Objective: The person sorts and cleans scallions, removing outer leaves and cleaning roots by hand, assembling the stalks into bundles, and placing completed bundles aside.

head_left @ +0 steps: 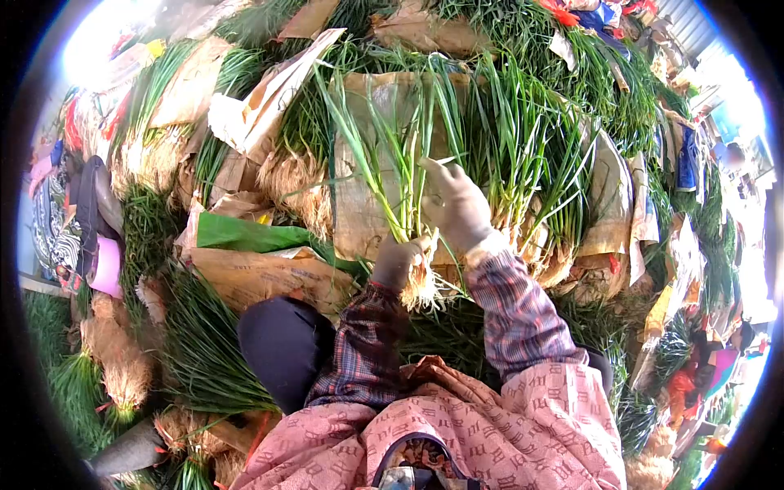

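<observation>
My gloved left hand (398, 261) is closed round the lower stems of a small bunch of green onions (400, 184). Their pale roots (420, 287) hang below the fist, and the long leaves fan upward. Beside the stems is my gloved right hand (459, 208), its fingers bent and the fingertips against a thin leaf. Just right of it, more green onions (518, 155) lie with roots towards me on a worn, pale sack (371, 131).
Bundles of greens surround me, with a root bundle (298, 184) behind on the left. Brown paper (273, 273) and a green sheet (253, 233) lie left of my hands. My dark-clothed knee (286, 347) is close to my left forearm. A pink roll (106, 265) is at far left.
</observation>
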The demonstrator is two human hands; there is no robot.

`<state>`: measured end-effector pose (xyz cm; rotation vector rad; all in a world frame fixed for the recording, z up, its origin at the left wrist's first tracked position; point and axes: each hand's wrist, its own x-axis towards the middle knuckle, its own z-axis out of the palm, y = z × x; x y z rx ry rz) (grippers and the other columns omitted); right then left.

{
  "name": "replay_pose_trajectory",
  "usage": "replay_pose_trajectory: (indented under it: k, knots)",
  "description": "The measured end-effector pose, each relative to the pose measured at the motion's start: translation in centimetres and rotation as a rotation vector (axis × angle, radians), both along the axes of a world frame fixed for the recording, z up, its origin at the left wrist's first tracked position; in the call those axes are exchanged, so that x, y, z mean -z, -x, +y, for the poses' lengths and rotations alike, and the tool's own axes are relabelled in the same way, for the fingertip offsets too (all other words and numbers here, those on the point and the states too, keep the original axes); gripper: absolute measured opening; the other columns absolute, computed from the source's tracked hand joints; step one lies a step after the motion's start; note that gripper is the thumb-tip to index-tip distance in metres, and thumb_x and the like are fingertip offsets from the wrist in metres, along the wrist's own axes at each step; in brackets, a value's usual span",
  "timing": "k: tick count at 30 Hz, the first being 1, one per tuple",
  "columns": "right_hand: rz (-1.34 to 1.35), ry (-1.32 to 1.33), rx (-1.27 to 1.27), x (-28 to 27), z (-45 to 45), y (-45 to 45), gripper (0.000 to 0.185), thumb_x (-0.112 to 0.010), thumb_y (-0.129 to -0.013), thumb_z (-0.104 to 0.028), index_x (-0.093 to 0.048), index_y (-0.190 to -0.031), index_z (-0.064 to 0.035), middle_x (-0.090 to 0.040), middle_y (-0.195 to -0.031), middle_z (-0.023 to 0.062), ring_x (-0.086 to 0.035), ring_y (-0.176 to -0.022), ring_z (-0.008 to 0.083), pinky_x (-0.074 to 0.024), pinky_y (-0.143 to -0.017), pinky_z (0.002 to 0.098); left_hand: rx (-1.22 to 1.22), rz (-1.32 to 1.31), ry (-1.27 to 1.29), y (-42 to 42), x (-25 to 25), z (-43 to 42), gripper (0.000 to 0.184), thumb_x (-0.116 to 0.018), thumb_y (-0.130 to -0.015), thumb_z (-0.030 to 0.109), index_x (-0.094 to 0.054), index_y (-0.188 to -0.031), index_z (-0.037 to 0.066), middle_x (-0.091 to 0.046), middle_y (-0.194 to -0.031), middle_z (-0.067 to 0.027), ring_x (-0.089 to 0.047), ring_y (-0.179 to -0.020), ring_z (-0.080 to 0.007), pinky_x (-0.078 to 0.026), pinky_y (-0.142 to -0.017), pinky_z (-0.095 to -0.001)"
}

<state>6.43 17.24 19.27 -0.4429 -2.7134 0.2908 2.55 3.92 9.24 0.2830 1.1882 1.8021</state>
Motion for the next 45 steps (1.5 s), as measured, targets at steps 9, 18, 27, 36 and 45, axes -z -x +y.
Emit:
replay_pose_trajectory:
  k: [9,18,27,36,45]
  knots:
    - [0.444,0.85,0.139,0.3,9.1,9.0,0.019,-0.054,-0.088,-0.007,-0.053,-0.106,-0.0012,-0.06,-0.077,0.0065,-0.054,-0.057,0.0081,-0.0449,-0.044,0.0181,-0.17,0.013,0.109,0.2,-0.2,-0.9,0.021,-0.063,-0.075,0.013,-0.062,-0.091,-0.001,-0.061,-0.07,-0.0053,-0.057,-0.057,-0.0123,-0.046,-0.052,-0.0252]
    - [0.117,0.174,-0.041,3.3,12.8,15.3,0.011,-0.057,-0.079,-0.018,-0.063,-0.078,-0.0088,-0.065,-0.078,0.0067,-0.062,-0.068,0.0178,-0.0499,-0.063,0.0282,-0.077,0.01,0.159,1.3,0.5,-1.2,0.021,-0.063,-0.074,0.013,-0.064,-0.092,0.001,-0.063,-0.072,-0.0062,-0.059,-0.058,-0.0129,-0.047,-0.052,-0.0252]
    - [0.66,1.359,-0.226,-7.0,17.2,-0.8,0.025,-0.047,-0.089,-0.01,-0.051,-0.109,0.0044,-0.056,-0.078,0.0053,-0.053,-0.066,0.0128,-0.0442,-0.057,0.0206,-0.208,-0.128,0.175,1.2,1.7,-1.1,0.017,-0.062,-0.084,0.014,-0.061,-0.095,0.002,-0.063,-0.078,-0.0039,-0.057,-0.061,-0.0089,-0.044,-0.049,-0.0214]
    - [0.347,1.352,-0.03,2.7,4.7,2.0,0.062,-0.06,-0.085,-0.043,-0.044,-0.13,-0.0025,-0.06,-0.092,0.0059,-0.054,-0.066,0.008,-0.0447,-0.057,0.0196,-0.141,-0.065,-0.086,0.9,-2.4,-2.4,0.031,-0.069,-0.073,0.023,-0.064,-0.093,0.0,-0.063,-0.083,-0.0053,-0.059,-0.072,-0.0153,-0.048,-0.066,-0.0274]
    - [0.598,1.859,-0.347,1.3,6.9,-0.5,0.019,-0.049,-0.089,-0.027,-0.057,-0.08,-0.012,-0.053,-0.063,-0.0018,-0.051,-0.056,0.0093,-0.0472,-0.054,0.0267,-0.075,-0.051,0.003,2.4,-1.7,-3.5,0.03,-0.067,-0.076,0.019,-0.062,-0.097,-0.001,-0.063,-0.08,-0.0047,-0.057,-0.067,-0.0127,-0.047,-0.062,-0.0266]
